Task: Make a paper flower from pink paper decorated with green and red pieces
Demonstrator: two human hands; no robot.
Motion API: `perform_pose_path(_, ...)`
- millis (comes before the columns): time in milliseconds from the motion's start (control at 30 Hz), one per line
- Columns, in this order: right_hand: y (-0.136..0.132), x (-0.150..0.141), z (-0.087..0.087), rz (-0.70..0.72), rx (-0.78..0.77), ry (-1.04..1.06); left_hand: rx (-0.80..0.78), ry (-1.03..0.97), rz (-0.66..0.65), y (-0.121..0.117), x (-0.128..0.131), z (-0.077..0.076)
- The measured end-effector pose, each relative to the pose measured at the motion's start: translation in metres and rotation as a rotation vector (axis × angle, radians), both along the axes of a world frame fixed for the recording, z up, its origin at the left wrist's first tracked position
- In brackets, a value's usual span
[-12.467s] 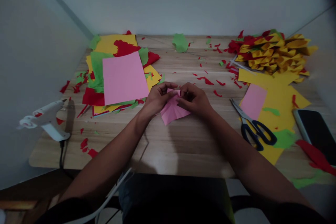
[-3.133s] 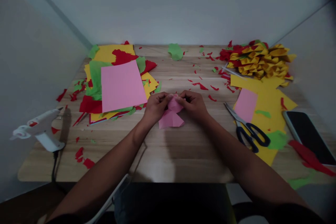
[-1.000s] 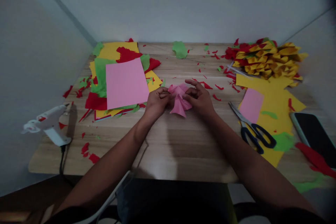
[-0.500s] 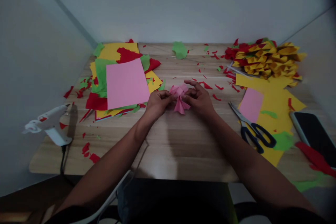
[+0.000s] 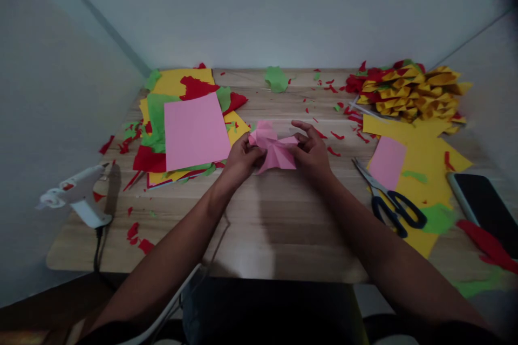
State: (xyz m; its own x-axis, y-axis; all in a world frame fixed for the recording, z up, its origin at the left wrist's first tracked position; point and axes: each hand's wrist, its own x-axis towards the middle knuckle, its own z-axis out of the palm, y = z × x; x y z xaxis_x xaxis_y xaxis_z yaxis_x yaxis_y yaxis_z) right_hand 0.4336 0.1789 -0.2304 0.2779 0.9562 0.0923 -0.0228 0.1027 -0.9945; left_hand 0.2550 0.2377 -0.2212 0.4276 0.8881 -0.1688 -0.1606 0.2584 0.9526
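Note:
Between my two hands, over the middle of the desk, is a creased pink paper (image 5: 275,150) with folds fanning out from its centre. My left hand (image 5: 242,161) pinches its left edge between thumb and fingers. On the opposite side, my right hand (image 5: 311,153) grips the right edge with the thumb and some fingers, while its index finger sticks out above. Left of my left hand, a flat pink sheet (image 5: 196,132) lies on a pile of coloured paper. Scissors (image 5: 388,197) with dark handles rest to the right of my right forearm.
A white glue gun (image 5: 76,191) with a cord stands at the left. Folded yellow paper pieces (image 5: 416,91) are heaped at the back right. Yellow sheets (image 5: 429,167), a small pink piece (image 5: 387,161) and a phone (image 5: 483,210) lie at the right. Red and green scraps dot the desk (image 5: 307,226).
The pink paper was bunched narrow at its middle half a second ago; now it is spread wider. My hands have moved slightly apart, both still holding it.

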Motion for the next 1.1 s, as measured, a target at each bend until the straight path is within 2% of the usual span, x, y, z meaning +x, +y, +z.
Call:
perform_pose_path(67, -0.001, 0.001, 0.002, -0.018, 0.006, -0.001, 0.004, -0.01, -0.037, -0.001, 0.0, 0.0)
perform_pose_path(233, -0.001, 0.003, 0.003, 0.052, -0.025, 0.049, 0.076, -0.008, -0.028, 0.0, -0.001, -0.001)
perform_pose_path(333, 0.001, 0.005, 0.001, 0.011, -0.038, 0.09, 0.119, 0.041, -0.04, 0.0, -0.001, -0.002)
perform_pose_path(433, 0.004, 0.007, -0.004, -0.06, -0.024, 0.136, 0.155, 0.063, 0.044, 0.002, -0.001, -0.004)
perform_pose_path(533, 0.006, 0.005, -0.008, -0.018, -0.002, 0.129, 0.159, 0.005, 0.148, 0.004, 0.001, -0.005)
perform_pose_path(600, 0.006, 0.003, -0.01, -0.001, 0.018, 0.074, 0.151, -0.033, 0.156, 0.004, 0.002, -0.006)
perform_pose_path(667, 0.007, 0.002, -0.011, -0.053, 0.039, 0.002, 0.17, 0.007, 0.108, 0.003, 0.001, -0.005)
perform_pose_path(767, 0.007, 0.004, -0.012, -0.153, 0.044, -0.112, 0.325, 0.26, 0.033, -0.002, -0.003, 0.0)
perform_pose_path(867, 0.009, 0.008, -0.014, -0.152, 0.02, -0.231, 0.522, 0.606, 0.015, -0.007, -0.007, 0.008)
perform_pose_path(933, 0.011, 0.01, -0.016, -0.15, 0.002, -0.322, 0.599, 0.745, 0.022, -0.009, -0.008, 0.01)
perform_pose_path(1033, 0.01, 0.015, -0.013, -0.174, 0.014, -0.467, 0.728, 0.765, 0.093, -0.009, -0.009, 0.008)
perform_pose_path(1100, 0.007, 0.022, -0.005, -0.215, 0.039, -0.572, 0.874, 0.729, 0.161, -0.008, -0.011, 0.005)
